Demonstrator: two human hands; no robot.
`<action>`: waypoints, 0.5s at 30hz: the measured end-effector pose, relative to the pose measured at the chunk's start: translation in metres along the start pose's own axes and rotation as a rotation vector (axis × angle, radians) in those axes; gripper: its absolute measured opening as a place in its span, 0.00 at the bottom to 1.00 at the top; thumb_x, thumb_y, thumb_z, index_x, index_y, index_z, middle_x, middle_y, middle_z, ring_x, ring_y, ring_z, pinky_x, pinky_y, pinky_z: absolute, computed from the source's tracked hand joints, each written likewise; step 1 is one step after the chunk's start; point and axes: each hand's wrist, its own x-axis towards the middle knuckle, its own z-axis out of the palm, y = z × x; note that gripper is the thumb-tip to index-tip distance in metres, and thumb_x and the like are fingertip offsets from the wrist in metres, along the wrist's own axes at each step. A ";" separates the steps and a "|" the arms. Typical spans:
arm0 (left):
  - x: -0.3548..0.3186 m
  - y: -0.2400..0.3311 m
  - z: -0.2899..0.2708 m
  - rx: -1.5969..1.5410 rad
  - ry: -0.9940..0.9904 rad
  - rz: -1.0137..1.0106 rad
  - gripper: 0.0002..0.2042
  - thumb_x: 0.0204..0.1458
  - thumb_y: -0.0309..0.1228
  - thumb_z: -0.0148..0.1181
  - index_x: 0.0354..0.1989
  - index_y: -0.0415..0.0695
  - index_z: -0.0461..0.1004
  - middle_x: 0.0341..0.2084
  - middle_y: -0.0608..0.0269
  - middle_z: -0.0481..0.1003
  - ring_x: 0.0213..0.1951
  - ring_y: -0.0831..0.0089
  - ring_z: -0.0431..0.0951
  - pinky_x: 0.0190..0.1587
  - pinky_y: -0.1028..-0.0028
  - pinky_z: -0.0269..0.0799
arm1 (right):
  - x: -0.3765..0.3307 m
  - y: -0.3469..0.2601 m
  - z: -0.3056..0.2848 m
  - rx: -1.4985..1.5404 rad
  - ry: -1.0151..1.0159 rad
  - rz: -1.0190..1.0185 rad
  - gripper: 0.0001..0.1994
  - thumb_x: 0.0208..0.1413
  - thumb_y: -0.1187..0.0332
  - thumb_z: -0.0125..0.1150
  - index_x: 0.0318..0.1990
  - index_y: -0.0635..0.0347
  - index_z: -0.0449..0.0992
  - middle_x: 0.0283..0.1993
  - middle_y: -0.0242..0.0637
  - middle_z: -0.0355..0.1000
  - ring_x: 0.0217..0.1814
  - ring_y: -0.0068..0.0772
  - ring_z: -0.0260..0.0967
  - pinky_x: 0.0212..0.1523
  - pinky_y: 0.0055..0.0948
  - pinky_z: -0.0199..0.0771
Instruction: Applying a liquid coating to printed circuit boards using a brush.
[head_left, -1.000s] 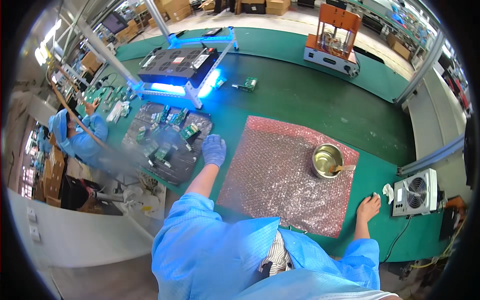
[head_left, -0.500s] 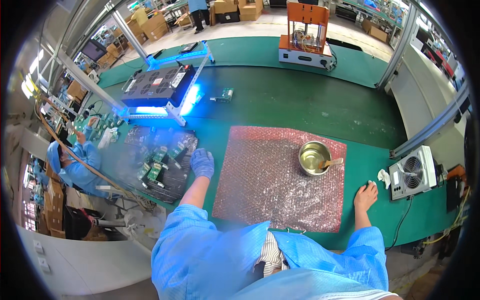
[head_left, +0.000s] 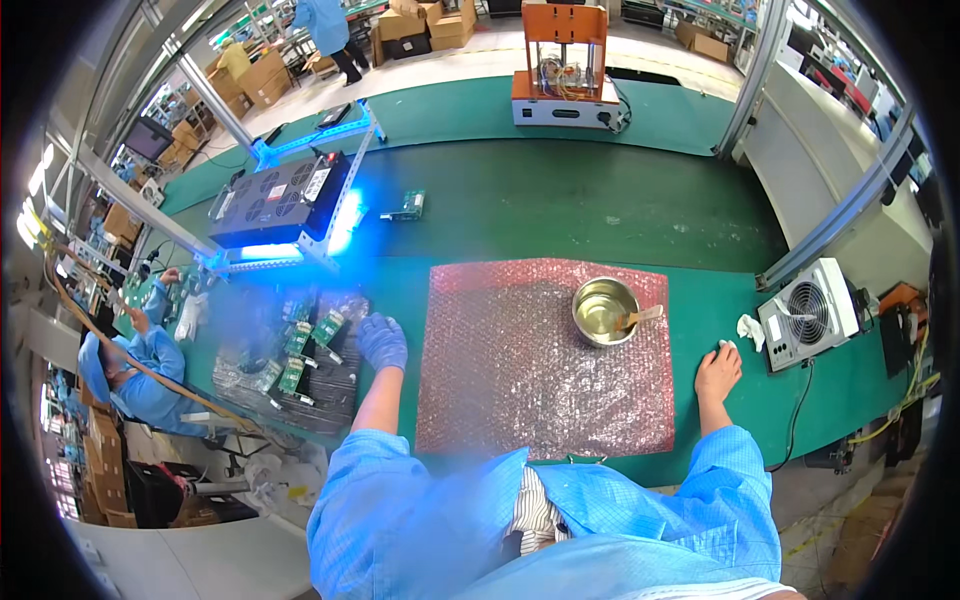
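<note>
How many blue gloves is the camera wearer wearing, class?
1: the blue glove on the left hand, by the dark mat. The right hand, on the bench, wears none.

The palm side of the gloved left hand (head_left: 382, 343) is hidden from above; whether anything is covered by it cannot be determined. A white spot (head_left: 727, 345) at the right hand (head_left: 717, 375) is too small to be identified. The lower end of the wooden-handled tool (head_left: 645, 315) is concealed within the metal bowl (head_left: 579, 320). Some circuit boards (head_left: 267, 375) are blurred by haze. A background worker (head_left: 325, 25) is cut off by the upper edge.
</note>
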 end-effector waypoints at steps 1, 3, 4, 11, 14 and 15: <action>-0.001 -0.001 0.001 0.003 0.009 0.002 0.15 0.51 0.40 0.47 0.41 0.43 0.68 0.42 0.52 0.68 0.46 0.57 0.68 0.44 0.56 0.63 | 0.000 0.001 0.000 -0.004 0.004 0.003 0.16 0.52 0.66 0.49 0.48 0.59 0.67 0.49 0.41 0.64 0.55 0.43 0.60 0.50 0.43 0.62; -0.002 -0.002 0.001 0.000 0.019 0.004 0.15 0.51 0.40 0.46 0.41 0.43 0.67 0.41 0.52 0.68 0.46 0.57 0.68 0.44 0.56 0.63 | 0.000 0.000 0.001 0.015 -0.004 0.004 0.16 0.52 0.66 0.49 0.47 0.59 0.67 0.49 0.40 0.63 0.55 0.43 0.59 0.50 0.43 0.62; -0.002 -0.003 -0.001 0.001 0.017 0.005 0.15 0.51 0.40 0.47 0.41 0.43 0.68 0.41 0.51 0.68 0.46 0.57 0.68 0.45 0.56 0.63 | -0.001 0.000 0.001 0.013 0.000 0.005 0.16 0.52 0.66 0.49 0.47 0.59 0.67 0.49 0.40 0.63 0.55 0.43 0.59 0.50 0.43 0.62; -0.001 -0.002 0.003 -0.011 0.060 0.021 0.14 0.51 0.39 0.47 0.40 0.42 0.68 0.41 0.50 0.68 0.45 0.55 0.68 0.45 0.57 0.63 | 0.000 0.000 -0.002 0.015 -0.053 0.059 0.15 0.51 0.65 0.49 0.46 0.57 0.67 0.50 0.40 0.63 0.56 0.42 0.58 0.52 0.43 0.60; -0.002 -0.002 0.000 -0.028 0.032 0.018 0.14 0.51 0.38 0.47 0.40 0.42 0.69 0.41 0.50 0.69 0.45 0.55 0.68 0.44 0.57 0.63 | 0.002 -0.003 -0.003 0.016 -0.068 0.077 0.15 0.51 0.65 0.49 0.46 0.57 0.67 0.50 0.41 0.62 0.56 0.42 0.58 0.52 0.43 0.59; -0.001 0.001 -0.004 -0.028 0.001 0.006 0.14 0.51 0.38 0.47 0.40 0.42 0.69 0.40 0.50 0.69 0.45 0.54 0.68 0.44 0.57 0.63 | 0.001 -0.001 -0.002 0.027 -0.064 0.069 0.15 0.51 0.64 0.49 0.46 0.57 0.67 0.50 0.41 0.62 0.56 0.42 0.58 0.52 0.43 0.58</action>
